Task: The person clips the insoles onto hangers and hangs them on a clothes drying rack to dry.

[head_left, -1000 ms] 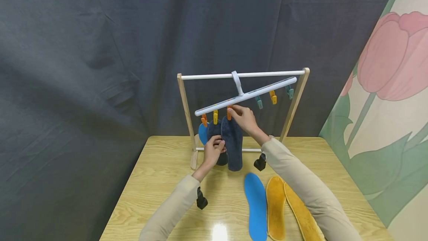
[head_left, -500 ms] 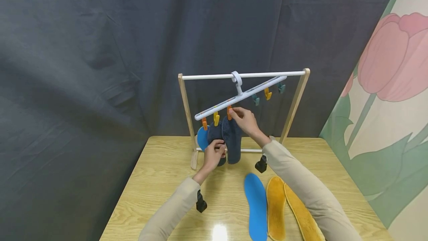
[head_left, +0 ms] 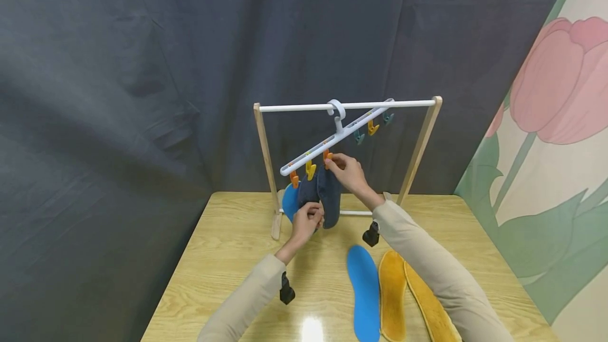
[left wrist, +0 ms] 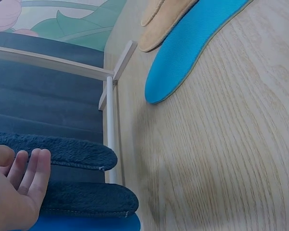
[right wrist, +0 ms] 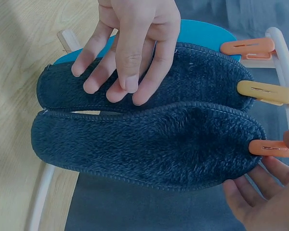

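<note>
My right hand [head_left: 349,173] pinches an orange clothespin [head_left: 327,156] on the white hanger [head_left: 313,151]. This clip bites the end of a dark blue fuzzy insole [right wrist: 149,144], and my fingertips touch the insole's edge. Loosely bent and holding nothing, my left hand [head_left: 306,222] hovers in front of the hung insoles. A second dark insole [right wrist: 202,72] hangs from a yellow clothespin [right wrist: 265,91]. Partly hidden behind it, a bright blue insole [head_left: 291,202] hangs from another orange clothespin [right wrist: 248,46]. The hanger tilts, its left end low.
A wooden rack [head_left: 266,152] with a white top bar [head_left: 294,108] carries the hanger. Two green clips and a yellow clip [head_left: 372,127] dangle at its right side. On the table lie a blue insole [head_left: 364,289] and two tan insoles [head_left: 392,294], one partly under my right sleeve.
The hanger has turned, its right end swinging back and leftward, its left end coming lower. The hung insoles have turned with it. My left hand has shifted slightly right and down.
</note>
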`<state>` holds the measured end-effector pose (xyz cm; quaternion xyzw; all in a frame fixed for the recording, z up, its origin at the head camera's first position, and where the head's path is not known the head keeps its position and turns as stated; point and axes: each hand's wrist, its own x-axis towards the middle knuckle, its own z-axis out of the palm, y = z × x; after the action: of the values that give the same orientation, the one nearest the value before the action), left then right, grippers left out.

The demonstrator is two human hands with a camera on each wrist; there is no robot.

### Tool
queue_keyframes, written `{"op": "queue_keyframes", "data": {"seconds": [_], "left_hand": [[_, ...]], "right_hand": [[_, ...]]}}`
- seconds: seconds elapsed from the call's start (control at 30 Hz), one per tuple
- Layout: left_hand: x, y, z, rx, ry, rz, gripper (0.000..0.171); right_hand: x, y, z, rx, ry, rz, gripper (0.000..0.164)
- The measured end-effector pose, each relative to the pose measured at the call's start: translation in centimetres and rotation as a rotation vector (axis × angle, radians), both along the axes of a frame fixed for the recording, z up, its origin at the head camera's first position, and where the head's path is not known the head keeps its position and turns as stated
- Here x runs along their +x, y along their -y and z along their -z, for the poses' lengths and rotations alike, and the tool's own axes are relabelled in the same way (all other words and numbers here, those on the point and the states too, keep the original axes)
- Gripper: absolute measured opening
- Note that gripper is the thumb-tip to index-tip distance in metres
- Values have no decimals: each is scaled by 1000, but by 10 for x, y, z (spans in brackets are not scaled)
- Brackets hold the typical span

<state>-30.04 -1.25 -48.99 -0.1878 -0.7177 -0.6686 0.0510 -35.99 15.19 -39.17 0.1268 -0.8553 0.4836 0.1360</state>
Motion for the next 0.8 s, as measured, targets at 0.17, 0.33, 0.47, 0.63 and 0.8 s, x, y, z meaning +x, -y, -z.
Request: {"op": "queue_keyframes", "data": {"seconds": [0.17, 0.33, 0.47, 0.63, 0.8], "left_hand": [[0, 2, 2, 20, 13, 28, 24], [0, 1, 3, 26, 26, 21, 24], [1, 0, 3, 22, 34, 12, 24], [2, -1, 4, 15, 31, 25, 25], [3, -3, 9, 12, 28, 33, 23]], "right_hand": [[-1, 3, 2, 8, 8, -8, 40], [-2, 6, 3, 34, 12, -20, 38], [-1, 6, 4, 47, 25, -20, 36], [1, 3, 7, 62, 27, -18, 38], [2, -2, 13, 99, 43, 17, 42]]}}
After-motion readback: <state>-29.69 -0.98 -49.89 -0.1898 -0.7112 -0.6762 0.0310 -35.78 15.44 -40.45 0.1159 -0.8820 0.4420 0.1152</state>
